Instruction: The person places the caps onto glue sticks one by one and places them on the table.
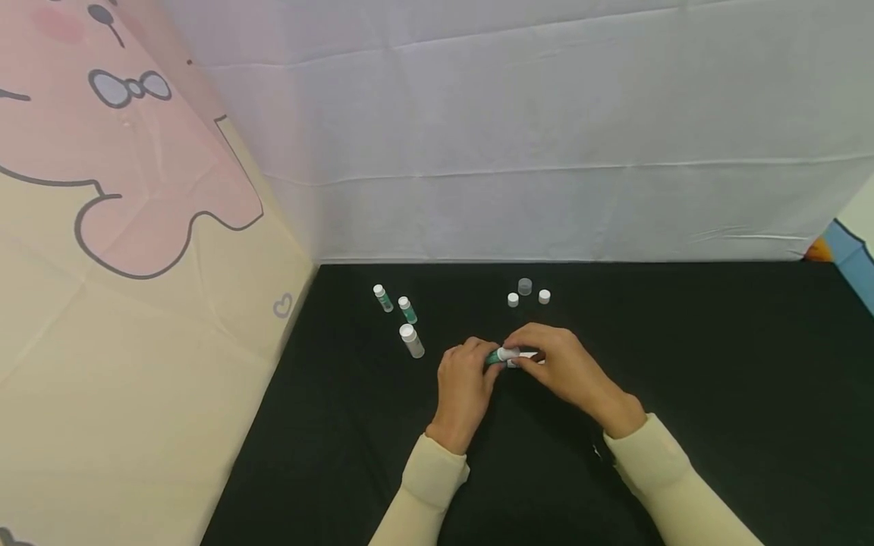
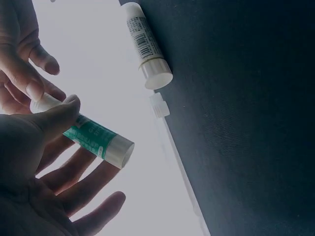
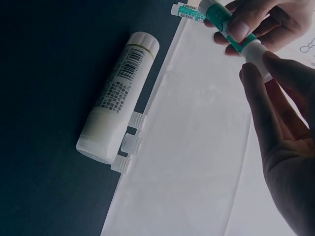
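Observation:
A slim glue stick (image 1: 493, 356) with a green label and white ends is held in the air between both hands. My left hand (image 1: 466, 383) grips its green barrel between thumb and fingers. With thumb and fingertips, my right hand (image 1: 570, 371) pinches the white end of the same glue stick (image 3: 257, 53); whether that end is a cap cannot be told. A larger white glue stick (image 3: 118, 98) with a barcode is on the black table below the hands, partly hidden in the head view by the right hand.
Left of the hands are two green-labelled glue sticks (image 1: 408, 311) and a larger white one (image 1: 413, 343). Beyond the hands, two small white caps (image 1: 513, 300) and a larger translucent cap (image 1: 524, 287) sit close together. White cloth (image 1: 478, 212) hangs behind the black table (image 1: 683, 364).

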Tool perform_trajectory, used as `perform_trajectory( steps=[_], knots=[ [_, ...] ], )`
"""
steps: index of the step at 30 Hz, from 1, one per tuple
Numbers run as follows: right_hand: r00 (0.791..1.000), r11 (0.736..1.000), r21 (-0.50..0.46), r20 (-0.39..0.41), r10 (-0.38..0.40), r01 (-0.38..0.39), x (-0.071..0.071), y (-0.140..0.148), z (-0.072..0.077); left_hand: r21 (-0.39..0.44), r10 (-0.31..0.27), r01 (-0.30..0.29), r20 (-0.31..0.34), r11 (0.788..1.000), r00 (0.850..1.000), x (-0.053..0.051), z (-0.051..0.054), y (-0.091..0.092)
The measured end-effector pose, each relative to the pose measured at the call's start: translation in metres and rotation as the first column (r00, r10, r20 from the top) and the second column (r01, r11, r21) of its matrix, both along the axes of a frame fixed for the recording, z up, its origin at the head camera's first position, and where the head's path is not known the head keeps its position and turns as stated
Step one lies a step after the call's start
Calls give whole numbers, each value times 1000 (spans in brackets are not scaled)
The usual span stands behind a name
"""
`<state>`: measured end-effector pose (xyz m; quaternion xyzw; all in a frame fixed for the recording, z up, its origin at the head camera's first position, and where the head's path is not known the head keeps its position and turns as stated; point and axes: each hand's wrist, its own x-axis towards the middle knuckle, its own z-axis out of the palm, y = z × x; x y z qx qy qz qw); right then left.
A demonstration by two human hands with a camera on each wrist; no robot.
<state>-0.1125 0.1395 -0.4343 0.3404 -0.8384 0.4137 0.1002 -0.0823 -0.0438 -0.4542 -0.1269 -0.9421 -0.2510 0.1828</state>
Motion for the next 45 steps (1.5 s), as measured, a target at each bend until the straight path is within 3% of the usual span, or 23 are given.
perform_trajectory(
  steps=[6,10,15,25,37,41,45],
  knots=[
    [1000,1000,11,-3,-20,20,4,2,-3,-39,-46,45,-36,998,998,2,-1,2],
    [1000,1000,-5,-7,-27,27,7,5,-5,-64,-54,49,-87,997,995,3,-3,5],
    [999,999,-49,-37,0,-1,7,10,-12,-105,-64,53,-104,993,993,6,-4,10],
    [998,992,-122,-45,40,-45,10,18,-19,-277,-90,41,-168,960,982,11,-1,17],
    [999,974,-222,-10,34,-36,17,20,-19,-241,-106,38,-272,970,956,17,-2,25],
    [999,984,-174,-45,30,-37,18,26,-23,-243,-108,47,-242,969,964,19,-1,26],
    [978,999,-10,-207,31,-33,18,36,-26,-299,-108,46,-196,953,975,21,-1,28]
  ],
)
